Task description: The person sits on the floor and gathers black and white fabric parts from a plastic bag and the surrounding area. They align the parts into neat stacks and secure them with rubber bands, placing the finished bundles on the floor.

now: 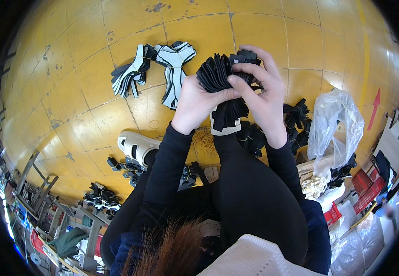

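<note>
Both of my hands are raised above my knees on a thick bundle of black fabric strips [214, 72]. My left hand [195, 102] grips it from the left, its thumb pressed across the middle. From the right, my right hand [264, 89] curls its fingers over the top, and its thumb and fingertips meet at the strips. The ends fan out at the upper left and hang below the thumbs. Whether a band circles the bundle is hidden by my fingers. On the floor beyond my left hand lie grey-white and black cut pieces [172, 59], tied in bundles with thin bands.
Loose yellowish rubber bands [204, 141] lie on the yellow tiled floor between my feet. A beige clog [138, 146] is on my left foot. More black bundles [296, 115] and a clear plastic bag [335, 120] are at the right. Wooden frames [36, 177] stand at the left.
</note>
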The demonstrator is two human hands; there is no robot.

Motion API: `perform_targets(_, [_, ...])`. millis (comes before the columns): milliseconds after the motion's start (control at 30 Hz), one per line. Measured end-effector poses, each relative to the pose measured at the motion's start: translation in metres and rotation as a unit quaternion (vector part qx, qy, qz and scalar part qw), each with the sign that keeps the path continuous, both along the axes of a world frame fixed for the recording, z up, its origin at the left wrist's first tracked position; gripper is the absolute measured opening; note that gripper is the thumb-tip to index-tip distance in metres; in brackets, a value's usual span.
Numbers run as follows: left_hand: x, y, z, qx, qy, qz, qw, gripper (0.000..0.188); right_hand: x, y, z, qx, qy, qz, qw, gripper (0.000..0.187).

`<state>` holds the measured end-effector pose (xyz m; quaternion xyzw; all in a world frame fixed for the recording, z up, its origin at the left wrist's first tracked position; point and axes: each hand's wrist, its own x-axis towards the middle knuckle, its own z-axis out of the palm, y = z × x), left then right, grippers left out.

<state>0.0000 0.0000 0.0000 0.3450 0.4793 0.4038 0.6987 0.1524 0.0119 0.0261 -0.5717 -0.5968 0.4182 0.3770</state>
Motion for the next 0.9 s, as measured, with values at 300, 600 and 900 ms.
perform_targets(300, [0.0005, 0.0021, 0.0005, 0.014, -0.012, -0.022, 1.0, 0.03, 0.0061, -0.0003, -0.0009, -0.029, 0.024, 0.0, 0.999, 0.015])
perform_targets(600, [-0.0015, 0.0011, -0.0005, 0.005, -0.023, -0.031, 0.999, 0.03, 0.0007, 0.001, 0.0006, -0.017, 0.025, -0.046, 0.998, 0.018])
perform_targets(900, [-0.0041, 0.0013, -0.0001, 0.011, -0.017, -0.037, 0.999, 0.032, 0.0025, -0.0009, 0.0017, 0.0, -0.018, -0.005, 1.0, 0.018])
